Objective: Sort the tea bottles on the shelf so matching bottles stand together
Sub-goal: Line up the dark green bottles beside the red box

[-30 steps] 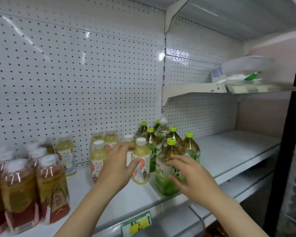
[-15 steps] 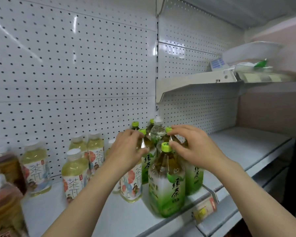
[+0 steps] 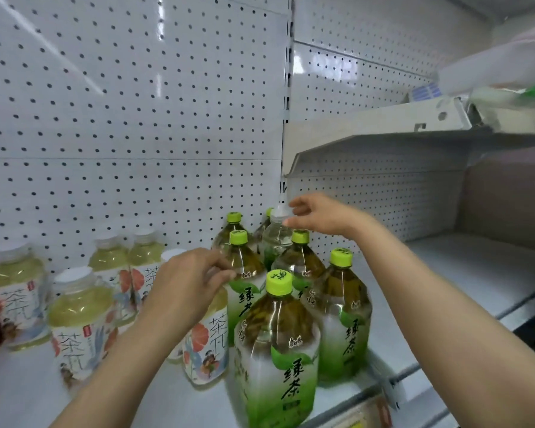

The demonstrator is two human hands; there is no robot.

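right hand pinches white cap of clear bottle among green-cap bottles | left hand curls round white-cap tea bottle | all on shelf

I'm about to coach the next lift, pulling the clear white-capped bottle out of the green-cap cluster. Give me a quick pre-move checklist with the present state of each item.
1. Right hand on the clear bottle: ok, fingertips pinch at its white cap.
2. Grip firm enough to lift: cannot tell.
3. Left hand out of the lift path: ok, it rests by a green-cap bottle, left of the clear one.
4. Neighbours upright: ok, all green-cap bottles stand.
5. Room to lift straight up: ok, open space above the cap.
6. Free spot to set it down: ok, bare shelf to the right.
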